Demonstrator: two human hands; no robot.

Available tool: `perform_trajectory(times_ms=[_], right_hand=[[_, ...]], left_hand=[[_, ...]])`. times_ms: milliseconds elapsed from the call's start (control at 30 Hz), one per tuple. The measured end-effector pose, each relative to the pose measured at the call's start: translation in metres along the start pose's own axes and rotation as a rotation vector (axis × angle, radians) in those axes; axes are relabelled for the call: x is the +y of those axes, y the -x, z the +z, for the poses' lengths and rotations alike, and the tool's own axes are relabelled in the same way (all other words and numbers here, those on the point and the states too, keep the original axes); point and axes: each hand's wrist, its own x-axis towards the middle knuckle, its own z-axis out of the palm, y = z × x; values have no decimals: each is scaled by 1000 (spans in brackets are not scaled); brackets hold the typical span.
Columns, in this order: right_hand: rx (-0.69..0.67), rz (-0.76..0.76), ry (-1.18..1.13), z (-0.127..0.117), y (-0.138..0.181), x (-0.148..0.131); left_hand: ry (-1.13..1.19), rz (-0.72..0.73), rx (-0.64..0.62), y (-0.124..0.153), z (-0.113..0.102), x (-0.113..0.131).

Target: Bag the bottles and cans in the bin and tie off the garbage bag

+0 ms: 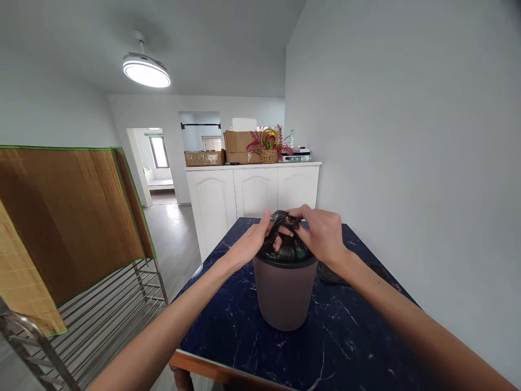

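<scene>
A grey-brown trash can [285, 296] with a dark rim stands upright on the dark blue marbled table. Black plastic shows at its mouth: a garbage bag [287, 251], its top gathered above the rim. My left hand [260, 234] closes on the bag's left side, thumb up and fingers inside the folds. On the right side my right hand [319, 231] pinches the bag's upper edge, its fingers bent over the plastic. What lies inside the can is hidden by the bag.
The marbled tabletop [240, 336] carries a dark flat item [331, 275] right of the can. Behind stands a white cabinet [254, 190] with cardboard boxes [242, 146] and a flower basket [268, 156]. A metal rack [148, 282] with a brown mat [73, 217] is at left; a wall bounds the right.
</scene>
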Motion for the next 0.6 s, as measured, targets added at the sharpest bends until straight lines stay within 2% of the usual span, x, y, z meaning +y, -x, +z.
perform_trajectory(times_ms=[100, 200, 267, 333, 433, 533, 600], right_hand=[[91, -158, 40, 1, -8, -7], [88, -202, -8, -3, -10, -8], [88, -216, -78, -7, -5, -5], [92, -213, -141, -11, 3, -3], [78, -165, -191, -19, 20, -4], [6, -46, -217, -32, 41, -11], [-63, 58, -232, -42, 55, -20]], left_hand=[[292, -110, 93, -12, 4, 2], [553, -132, 192, -20, 8, 3], [615, -126, 219, -21, 10, 2], [604, -118, 238, -20, 9, -2], [417, -60, 342, -23, 2, -14], [208, -46, 455, -34, -13, -32], [166, -85, 487, -42, -24, -46]])
